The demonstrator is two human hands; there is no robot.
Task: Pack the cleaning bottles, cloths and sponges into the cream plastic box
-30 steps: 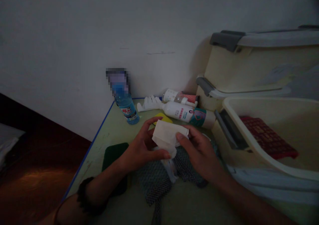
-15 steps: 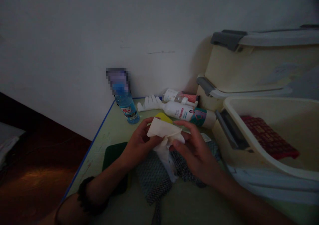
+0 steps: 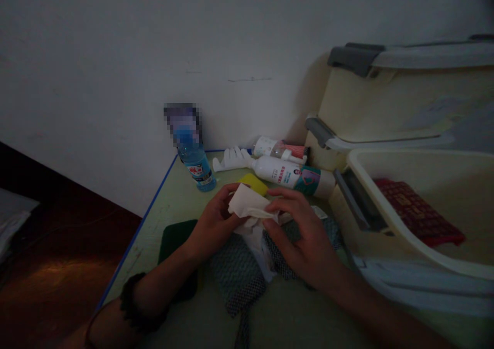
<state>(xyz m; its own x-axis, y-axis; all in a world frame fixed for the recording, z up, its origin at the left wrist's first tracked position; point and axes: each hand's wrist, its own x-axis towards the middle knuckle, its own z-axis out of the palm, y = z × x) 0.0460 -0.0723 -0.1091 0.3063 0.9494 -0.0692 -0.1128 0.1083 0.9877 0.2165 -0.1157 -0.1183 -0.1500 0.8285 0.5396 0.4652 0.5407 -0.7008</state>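
Both hands grip a crumpled white cloth (image 3: 249, 207) just above the table. My left hand (image 3: 212, 225) pinches its left side, with a dark bracelet on that wrist. My right hand (image 3: 299, 233) closes over its right side, fingers curled. A tail of the white cloth hangs down onto a dark checked fabric piece (image 3: 239, 277) that lies on the pale green table (image 3: 177, 199). A yellow sponge (image 3: 254, 182) sits just behind the hands.
A blue water bottle (image 3: 195, 163), a white glove (image 3: 230, 159) and two white bottles (image 3: 293, 175) lie by the wall. Stacked cream storage bins (image 3: 386, 107) stand on the right; the open one holds a red item (image 3: 419, 210). A dark green pad (image 3: 175, 238) lies at left.
The white cloth was a flat fold; my hands have bunched it smaller. My right hand has moved left over the cloth and curled its fingers round it.
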